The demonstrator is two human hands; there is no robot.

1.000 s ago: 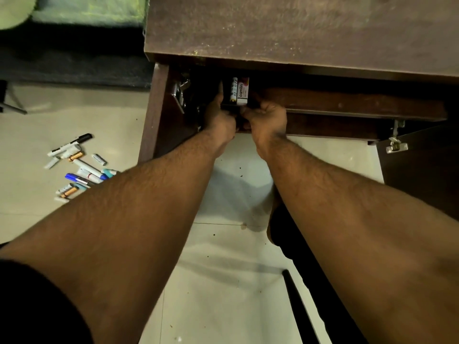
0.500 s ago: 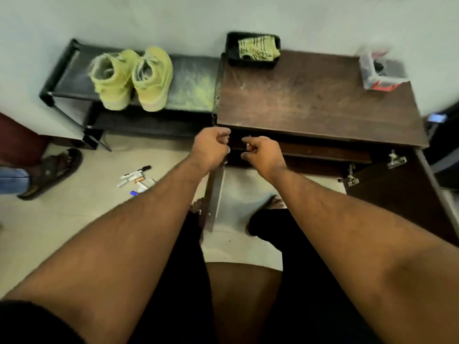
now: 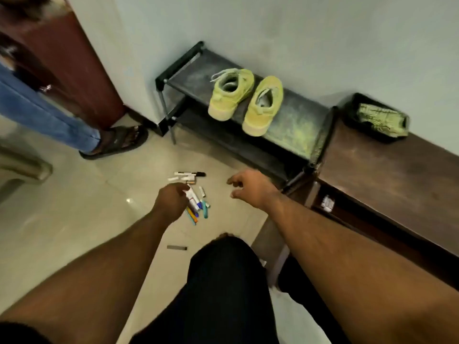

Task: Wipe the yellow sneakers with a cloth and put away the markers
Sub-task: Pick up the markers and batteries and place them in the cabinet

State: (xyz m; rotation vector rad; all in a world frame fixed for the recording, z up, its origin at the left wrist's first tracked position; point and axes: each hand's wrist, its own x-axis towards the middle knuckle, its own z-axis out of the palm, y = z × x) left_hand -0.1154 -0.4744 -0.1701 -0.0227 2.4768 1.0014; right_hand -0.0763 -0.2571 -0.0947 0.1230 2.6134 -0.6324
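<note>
Dark brown wooden cabinet [image 3: 387, 175] stands against the pale wall at right. A black metal two-tier shoe rack [image 3: 293, 125] adjoins its left end. A pair of yellow high-top sneakers [image 3: 246, 100] sits on the rack's top shelf, side by side, toes toward the room. A black rectangular tray [image 3: 352, 112] rests on the cabinet's far left corner and holds a folded yellow-green striped cloth [image 3: 382, 119]. A second person's jeans leg and black sandal [image 3: 119, 142] show at left. Assorted coloured felt-tip markers [image 3: 196, 194] lie scattered on the beige floor tiles. Left hand [image 3: 171, 202] hangs over the markers, fingers curled; whether it holds one cannot be determined. Right hand [image 3: 250, 187] is beside them, fingers loosely bent, holding nothing.
</note>
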